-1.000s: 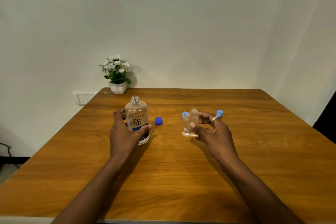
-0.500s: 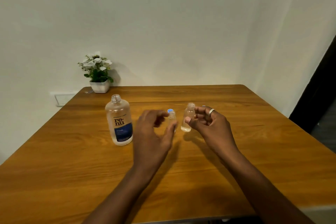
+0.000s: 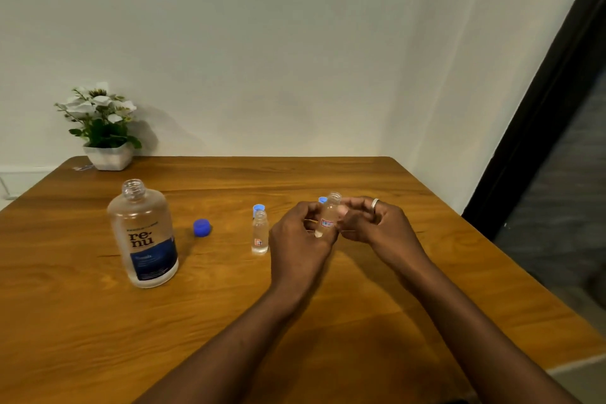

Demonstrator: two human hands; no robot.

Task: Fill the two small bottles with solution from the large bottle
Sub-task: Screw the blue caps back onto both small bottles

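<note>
Both sets of fingers pinch one small bottle (image 3: 329,216) between them, left hand (image 3: 300,239) low on it, right hand (image 3: 370,223) at its side. Head view: it is lifted above the table (image 3: 360,289), mouth up, long axis near vertical and leaning slightly right. Second small bottle (image 3: 260,233) stands upright beside it; large bottle (image 3: 144,236) stands uncapped, well left. Judgement: pass it fully to one hand, keep the mouth level, then pour slowly.
</note>
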